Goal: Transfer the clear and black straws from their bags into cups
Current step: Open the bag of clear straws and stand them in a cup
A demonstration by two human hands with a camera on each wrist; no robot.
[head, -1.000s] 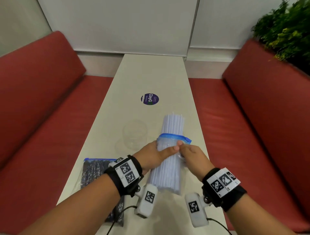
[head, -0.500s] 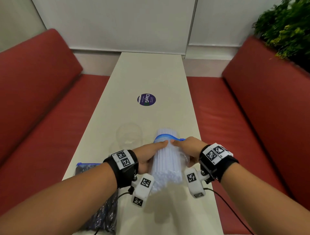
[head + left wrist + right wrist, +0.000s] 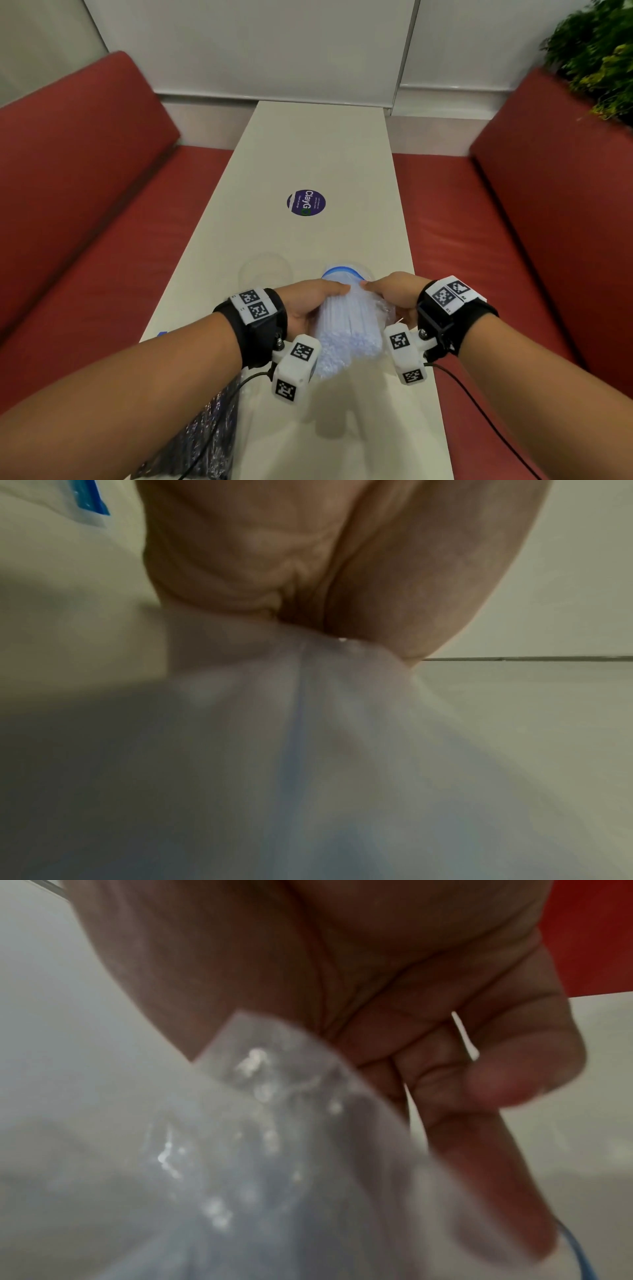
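Note:
A zip bag of clear straws (image 3: 347,329) is held tilted, its blue-zip mouth (image 3: 340,274) pointing away and down toward a clear cup that is mostly hidden behind it. My left hand (image 3: 313,301) grips the bag's left side and my right hand (image 3: 390,296) grips its right side. In the left wrist view the palm presses against the bag (image 3: 308,723). The right wrist view shows fingers (image 3: 479,1123) curled round the crinkled plastic (image 3: 274,1137). A second clear cup (image 3: 265,274) stands just left of the bag. The bag of black straws (image 3: 205,435) lies at the near left under my left forearm.
The long white table (image 3: 318,154) runs away from me, with a round purple sticker (image 3: 306,202) at its middle. Red bench seats (image 3: 85,192) flank both sides. A green plant (image 3: 596,51) sits at the upper right.
Both hands have tipped the bag of clear straws forward, so its mouth has swung from upward to pointing away and down. The straw ends that stuck out above the zip are now out of sight.

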